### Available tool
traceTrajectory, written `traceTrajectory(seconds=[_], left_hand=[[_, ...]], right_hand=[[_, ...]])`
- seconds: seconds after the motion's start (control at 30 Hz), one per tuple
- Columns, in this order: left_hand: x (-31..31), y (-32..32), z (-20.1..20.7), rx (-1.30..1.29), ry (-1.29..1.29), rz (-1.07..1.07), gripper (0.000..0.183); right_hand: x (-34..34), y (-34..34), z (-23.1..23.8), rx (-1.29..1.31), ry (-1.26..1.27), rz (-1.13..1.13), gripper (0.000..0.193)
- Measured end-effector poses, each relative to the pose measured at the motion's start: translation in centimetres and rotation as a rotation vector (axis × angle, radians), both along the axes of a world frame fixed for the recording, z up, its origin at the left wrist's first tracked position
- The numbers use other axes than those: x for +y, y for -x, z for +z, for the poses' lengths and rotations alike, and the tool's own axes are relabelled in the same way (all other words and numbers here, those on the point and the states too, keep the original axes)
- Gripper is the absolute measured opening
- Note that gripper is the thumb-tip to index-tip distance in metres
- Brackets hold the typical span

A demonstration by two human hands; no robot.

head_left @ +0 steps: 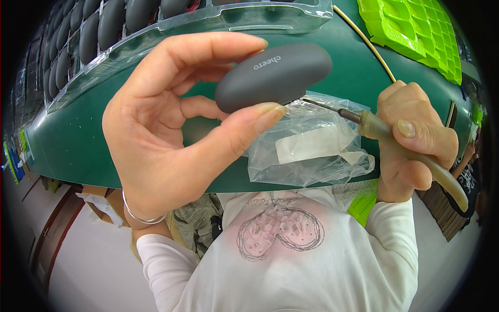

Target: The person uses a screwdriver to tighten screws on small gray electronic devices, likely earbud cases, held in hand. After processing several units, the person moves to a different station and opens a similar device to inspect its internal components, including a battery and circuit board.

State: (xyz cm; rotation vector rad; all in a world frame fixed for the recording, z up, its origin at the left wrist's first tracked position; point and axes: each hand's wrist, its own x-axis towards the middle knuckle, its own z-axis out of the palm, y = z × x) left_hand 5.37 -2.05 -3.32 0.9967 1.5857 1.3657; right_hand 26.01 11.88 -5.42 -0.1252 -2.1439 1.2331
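Note:
My left hand (161,114) pinches a dark grey, smooth oval case (275,73) between thumb and fingers, raised over the green table. Light lettering marks its upper face. My right hand (413,132) is wrapped round a hand tool with a beige handle (382,126) and a thin metal tip. That tip reaches the lower edge of the case, just beside my left thumb; whether it touches cannot be made out. Beneath the case and tool lies a crumpled clear plastic bag (312,151) with a white label.
Clear plastic trays (244,20) at the far left hold several similar dark cases (110,23). A bright green moulded tray (416,36) sits at the far right. A thin yellowish rod or cord (366,44) crosses the green table (67,135). An open cardboard box (112,203) stands below its left edge.

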Motion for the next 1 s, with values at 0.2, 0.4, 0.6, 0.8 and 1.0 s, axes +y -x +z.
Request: traceTrajectory(seconds=[0.2,0.4,0.6,0.8,1.0], left_hand=[[0.1,-0.06,0.11,0.005,0.024,0.003,0.05],[0.05,-0.08,-0.02,0.011,0.009,0.011,0.05],[-0.06,-0.03,-0.05,-0.001,0.007,-0.008,0.049],[-0.21,0.18,-0.08,0.004,-0.011,-0.03,0.048],[0.0,0.22,-0.03,-0.003,-0.012,-0.051,0.046]], right_hand=[[-0.15,-0.01,0.08,-0.003,0.019,-0.017,0.049],[-0.26,0.03,-0.1,-0.003,0.012,-0.013,0.049],[-0.31,0.08,-0.02,-0.001,0.006,-0.014,0.049],[-0.25,0.15,-0.03,-0.01,0.006,-0.003,0.049],[-0.26,-0.08,0.03,-0.007,0.02,-0.02,0.049]])
